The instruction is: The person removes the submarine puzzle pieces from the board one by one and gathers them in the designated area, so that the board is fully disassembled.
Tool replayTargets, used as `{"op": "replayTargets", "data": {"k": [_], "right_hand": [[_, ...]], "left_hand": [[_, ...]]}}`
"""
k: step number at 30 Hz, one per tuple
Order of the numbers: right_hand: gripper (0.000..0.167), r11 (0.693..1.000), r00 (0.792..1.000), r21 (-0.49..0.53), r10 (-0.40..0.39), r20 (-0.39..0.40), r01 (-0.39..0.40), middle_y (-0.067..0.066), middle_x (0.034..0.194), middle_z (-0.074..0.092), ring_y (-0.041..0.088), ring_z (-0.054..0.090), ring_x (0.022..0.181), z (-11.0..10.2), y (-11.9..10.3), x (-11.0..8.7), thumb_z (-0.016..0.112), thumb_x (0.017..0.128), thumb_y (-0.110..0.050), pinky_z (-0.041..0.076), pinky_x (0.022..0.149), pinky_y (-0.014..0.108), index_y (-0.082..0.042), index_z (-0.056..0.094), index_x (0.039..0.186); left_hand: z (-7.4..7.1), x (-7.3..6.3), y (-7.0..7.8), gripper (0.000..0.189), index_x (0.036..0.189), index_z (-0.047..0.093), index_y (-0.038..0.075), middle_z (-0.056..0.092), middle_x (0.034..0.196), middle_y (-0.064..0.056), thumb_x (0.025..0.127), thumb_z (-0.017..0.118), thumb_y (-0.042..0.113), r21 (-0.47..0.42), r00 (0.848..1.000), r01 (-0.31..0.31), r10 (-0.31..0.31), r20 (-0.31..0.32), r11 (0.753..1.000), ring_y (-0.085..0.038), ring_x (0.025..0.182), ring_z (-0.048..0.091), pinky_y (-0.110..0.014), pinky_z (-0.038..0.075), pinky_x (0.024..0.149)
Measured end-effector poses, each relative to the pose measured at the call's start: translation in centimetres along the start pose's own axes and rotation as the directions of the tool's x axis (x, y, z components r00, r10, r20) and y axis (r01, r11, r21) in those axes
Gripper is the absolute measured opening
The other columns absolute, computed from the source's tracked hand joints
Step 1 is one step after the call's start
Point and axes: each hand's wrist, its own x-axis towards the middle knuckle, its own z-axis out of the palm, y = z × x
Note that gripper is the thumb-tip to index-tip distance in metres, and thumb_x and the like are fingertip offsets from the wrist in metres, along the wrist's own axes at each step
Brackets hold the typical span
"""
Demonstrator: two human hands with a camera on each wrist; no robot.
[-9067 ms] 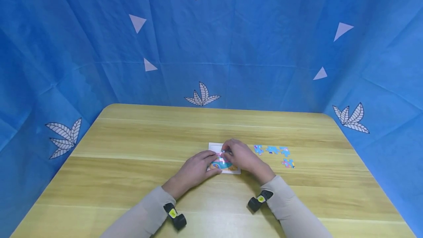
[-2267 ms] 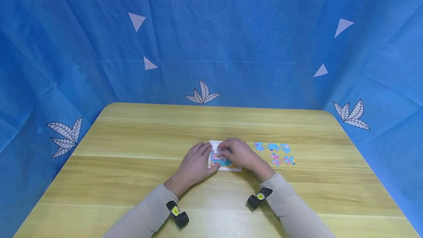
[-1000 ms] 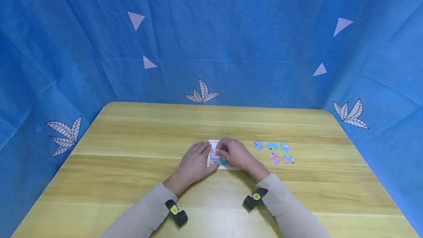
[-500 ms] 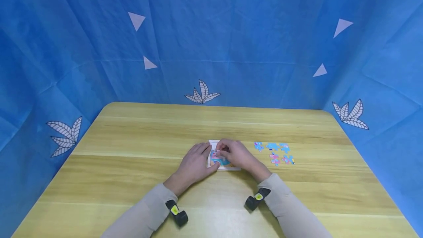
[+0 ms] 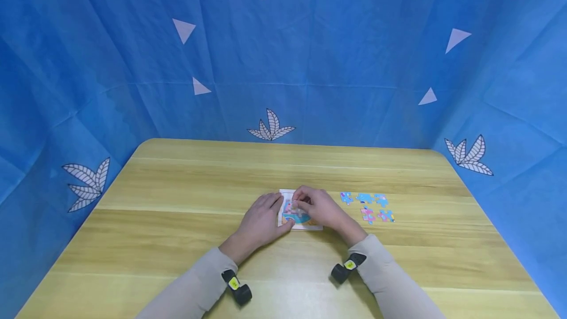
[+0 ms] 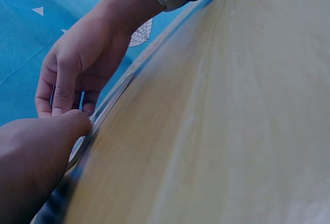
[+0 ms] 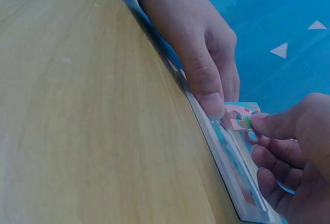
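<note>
A white jigsaw tray (image 5: 287, 194) lies mid-table with a partly filled picture, teal and orange along its near side. My left hand (image 5: 260, 218) rests along the tray's left edge, fingers extended and thumb on the near corner. Over the tray, my right hand (image 5: 320, 207) pinches a jigsaw piece between thumb and forefinger. In the right wrist view this jigsaw piece (image 7: 240, 124) is pink with a green patch, tilted up above the tray rim (image 7: 223, 157). Fingers hide part of the picture. From the left wrist, the right hand (image 6: 85, 54) reaches down past the left thumb (image 6: 77, 122).
Several loose jigsaw pieces lie right of the tray: a blue piece (image 5: 365, 198) among others in the back row, a pink piece (image 5: 368, 215) and a multicoloured piece (image 5: 387, 216) nearer. Blue cloth (image 5: 305, 53) hangs around the wooden table (image 5: 199, 176).
Since the oldest frame, a pink piece has joined the loose ones, and my left hand has flattened along the tray's left edge. Over the last second my right hand has shifted only slightly.
</note>
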Motion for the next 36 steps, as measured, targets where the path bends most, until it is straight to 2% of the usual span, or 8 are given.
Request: {"op": "replayTargets", "data": {"k": [5, 12, 26, 36], "right_hand": [[0.005, 1.000, 1.000, 0.016, 0.013, -0.004, -0.013, -0.007, 0.085, 0.065, 0.009, 0.061, 0.078, -0.5, 0.2, -0.1, 0.062, 0.098, -0.018, 0.053, 0.071, 0.029, -0.015, 0.065, 0.098], [0.003, 0.999, 1.000, 0.036, 0.025, -0.018, -0.025, -0.004, 0.083, 0.065, 0.015, 0.060, 0.069, -1.3, 0.4, -0.6, 0.063, 0.097, -0.016, 0.053, 0.061, 0.029, -0.016, 0.066, 0.097], [0.004, 1.000, 0.997, -0.025, -0.013, -0.070, 0.012, -0.007, 0.081, 0.065, 0.009, 0.059, 0.074, -2.7, 1.1, -1.4, 0.065, 0.095, -0.016, 0.052, 0.070, 0.030, -0.016, 0.069, 0.095], [0.004, 0.999, 0.995, -0.040, 0.016, -0.096, -0.020, -0.007, 0.081, 0.066, 0.012, 0.057, 0.074, -4.2, 1.6, -3.2, 0.067, 0.095, -0.018, 0.050, 0.069, 0.031, -0.016, 0.070, 0.095]], "left_hand": [[-0.1, 0.0, 0.0, 0.078, 0.139, 0.051, -0.003, 0.049, 0.144, -0.015, 0.093, 0.052, 0.060, 0.004, 1.000, 0.006, -0.007, 0.011, 1.000, -0.029, 0.134, 0.043, -0.038, 0.027, 0.117], [0.0, -0.1, 0.1, 0.077, 0.138, 0.053, -0.003, 0.050, 0.143, -0.014, 0.092, 0.053, 0.059, -0.018, 1.000, 0.007, -0.007, -0.005, 1.000, -0.029, 0.134, 0.043, -0.039, 0.026, 0.117], [0.1, -0.2, 0.1, 0.079, 0.139, 0.051, -0.003, 0.049, 0.144, -0.014, 0.092, 0.051, 0.061, -0.018, 1.000, 0.023, -0.023, 0.008, 1.000, -0.029, 0.135, 0.042, -0.039, 0.025, 0.118], [0.3, 0.1, 0.2, 0.078, 0.139, 0.052, -0.002, 0.049, 0.144, -0.013, 0.092, 0.051, 0.061, -0.013, 1.000, 0.016, -0.016, -0.002, 1.000, -0.029, 0.134, 0.043, -0.039, 0.026, 0.117]]}}
